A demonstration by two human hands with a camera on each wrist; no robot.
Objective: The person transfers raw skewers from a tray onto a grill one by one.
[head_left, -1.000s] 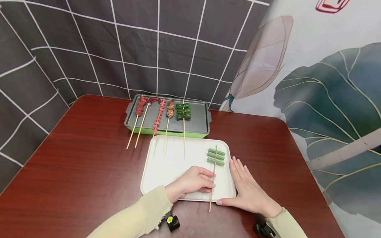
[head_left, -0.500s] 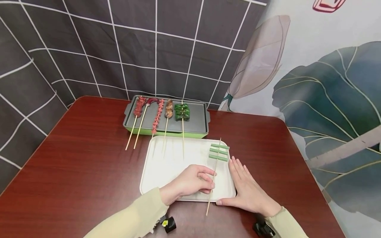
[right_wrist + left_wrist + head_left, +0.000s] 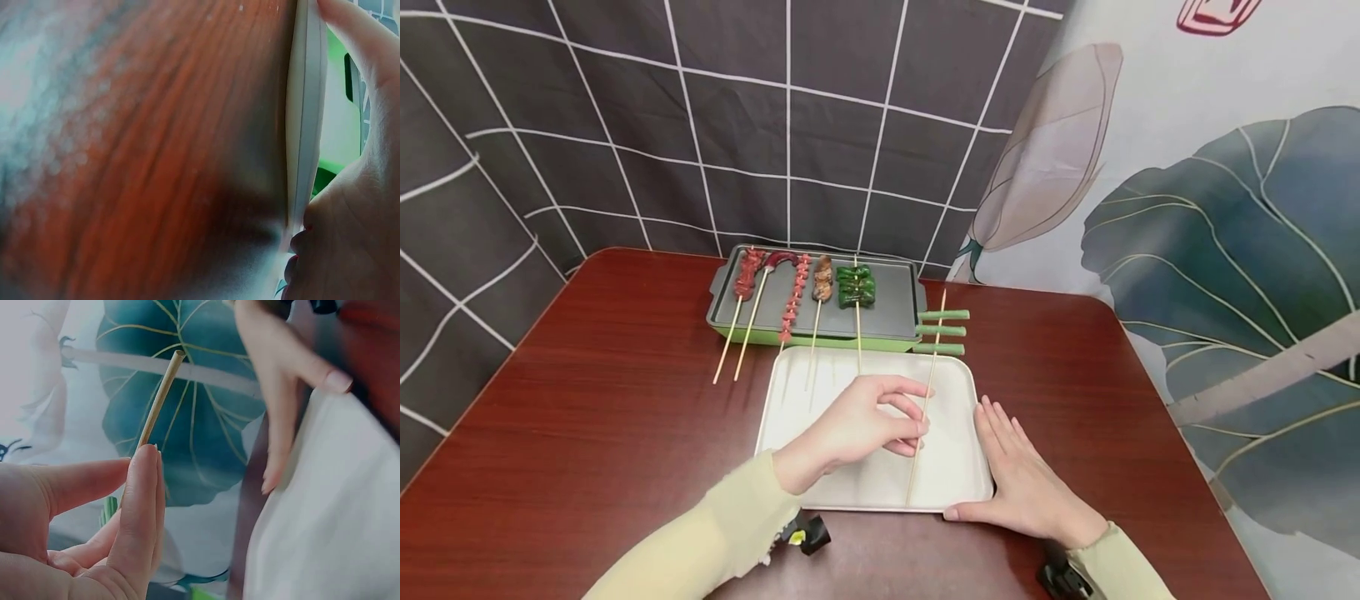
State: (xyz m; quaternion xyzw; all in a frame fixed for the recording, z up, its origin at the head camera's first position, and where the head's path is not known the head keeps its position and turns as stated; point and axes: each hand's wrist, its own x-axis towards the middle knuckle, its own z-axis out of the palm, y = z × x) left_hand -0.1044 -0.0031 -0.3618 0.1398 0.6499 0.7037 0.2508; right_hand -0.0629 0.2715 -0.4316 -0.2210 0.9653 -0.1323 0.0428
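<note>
My left hand [image 3: 865, 421] pinches the wooden stick of a green bean skewer [image 3: 951, 331] between thumb and fingers. Three green pieces are threaded crosswise near its far end, which overlaps the grill's right front corner in the head view. Close up in the left wrist view, the stick's bare end [image 3: 161, 400] juts up past the fingertips. My right hand [image 3: 1030, 483] lies with straight fingers along the right side of the white tray [image 3: 951, 450], thumb at its front edge. In the right wrist view, the tray's rim [image 3: 306, 112] runs beside that hand.
Behind the tray stands a grey-topped green grill [image 3: 895, 292]. Several skewers lie on it, among them green pepper [image 3: 856, 287], browned meat [image 3: 823, 279] and thin red pieces [image 3: 795, 296]; their sticks point forward. A gridded dark cloth [image 3: 827, 125] hangs behind the table [image 3: 587, 417].
The left hand has lifted the green bean skewer from the tray and moved it forward, its green pieces now by the grill's right corner. The right hand has stayed put.
</note>
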